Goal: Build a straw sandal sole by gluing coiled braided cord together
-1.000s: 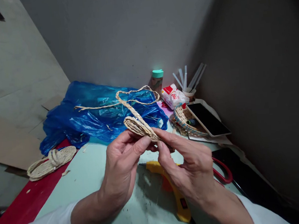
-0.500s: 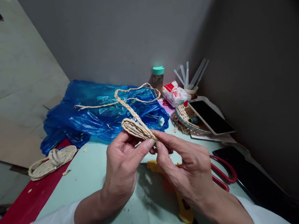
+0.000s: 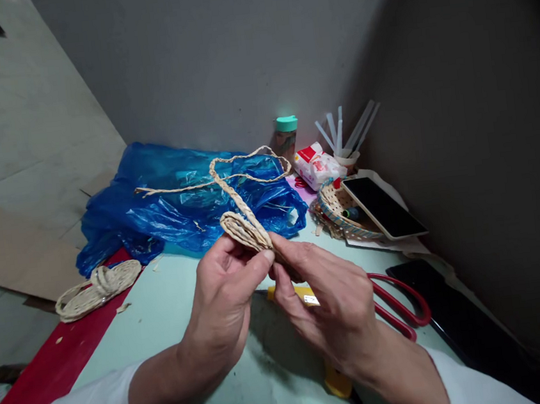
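Between both hands is a flat oval coil of braided straw cord (image 3: pixel 244 229), raised above the table. My left hand (image 3: pixel 223 284) is closed on its left side, thumb pressing along the edge. My right hand (image 3: pixel 331 298) pinches the coil's right end, its fingers hiding that part. From the coil a loose length of braid (image 3: pixel 233 196) runs up and loops over a blue plastic bag (image 3: pixel 155 214). Beneath my right hand lies a yellow glue gun (image 3: pixel 337 381), partly covered. Red-handled scissors (image 3: pixel 403 297) rest right of that hand.
At left, a finished-looking braided straw sole (image 3: pixel 98 290) lies on a red strip (image 3: pixel 50 366). A woven basket (image 3: pixel 335 208) with a tablet (image 3: pixel 384 206) on it stands at right, near a tissue pack (image 3: pixel 317 165), a teal-lidded jar (image 3: pixel 286 133) and a black phone-like slab (image 3: pixel 460 317).
My right hand has shifted slightly left along the coil, its thumb lower and a little away from the left thumb. The coil stays in both hands. The view has moved slightly.
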A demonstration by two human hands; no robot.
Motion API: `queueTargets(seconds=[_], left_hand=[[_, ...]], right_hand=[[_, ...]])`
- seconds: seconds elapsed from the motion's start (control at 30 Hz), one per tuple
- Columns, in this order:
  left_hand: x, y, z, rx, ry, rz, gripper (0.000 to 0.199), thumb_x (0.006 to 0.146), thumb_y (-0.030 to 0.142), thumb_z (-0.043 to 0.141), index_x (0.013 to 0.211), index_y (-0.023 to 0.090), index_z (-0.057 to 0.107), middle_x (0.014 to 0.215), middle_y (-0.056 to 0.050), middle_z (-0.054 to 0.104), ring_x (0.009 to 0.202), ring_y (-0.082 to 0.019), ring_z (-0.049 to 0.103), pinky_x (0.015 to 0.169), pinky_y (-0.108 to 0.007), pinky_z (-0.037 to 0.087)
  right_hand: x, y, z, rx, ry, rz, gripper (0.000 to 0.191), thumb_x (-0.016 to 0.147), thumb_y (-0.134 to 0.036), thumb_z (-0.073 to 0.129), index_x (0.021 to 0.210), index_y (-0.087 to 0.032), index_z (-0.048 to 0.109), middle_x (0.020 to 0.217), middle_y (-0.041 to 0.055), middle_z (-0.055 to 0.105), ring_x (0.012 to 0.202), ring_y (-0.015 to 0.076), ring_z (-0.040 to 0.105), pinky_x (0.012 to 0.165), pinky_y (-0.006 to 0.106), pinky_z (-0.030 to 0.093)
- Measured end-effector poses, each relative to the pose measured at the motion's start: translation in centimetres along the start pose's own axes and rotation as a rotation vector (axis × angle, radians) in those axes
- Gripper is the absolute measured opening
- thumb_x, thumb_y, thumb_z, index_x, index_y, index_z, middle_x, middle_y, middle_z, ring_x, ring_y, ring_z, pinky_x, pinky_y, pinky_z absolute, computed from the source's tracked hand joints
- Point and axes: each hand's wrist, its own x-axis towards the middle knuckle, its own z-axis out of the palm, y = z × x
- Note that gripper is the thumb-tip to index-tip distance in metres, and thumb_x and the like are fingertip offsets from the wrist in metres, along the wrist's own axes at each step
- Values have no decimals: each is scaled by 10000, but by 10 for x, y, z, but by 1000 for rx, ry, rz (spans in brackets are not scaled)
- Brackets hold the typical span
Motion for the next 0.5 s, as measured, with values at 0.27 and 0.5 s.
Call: queueTargets(seconds=[0.27, 0.5], left_hand=[[8, 4, -3, 16, -40, -39, 168, 780, 123, 748, 939, 124, 695, 896, -34, 705, 828, -125, 623, 778, -235, 518], [12, 5, -3, 17, -62, -9, 180, 772, 126, 774, 934, 132, 697, 890, -27, 691, 810, -123, 622, 753, -228, 524]], right_hand=[[5, 13, -5, -165, -116, -98, 347, 921, -82, 565, 1255, 13, 572, 1146, 163, 707, 1006, 248, 701, 875, 363, 608], [9, 16, -9, -68, -159, -55, 353, 957, -94, 500, 1308, -69, 526, 1167, 139, 703, 1000, 188, 716, 841, 262, 612]])
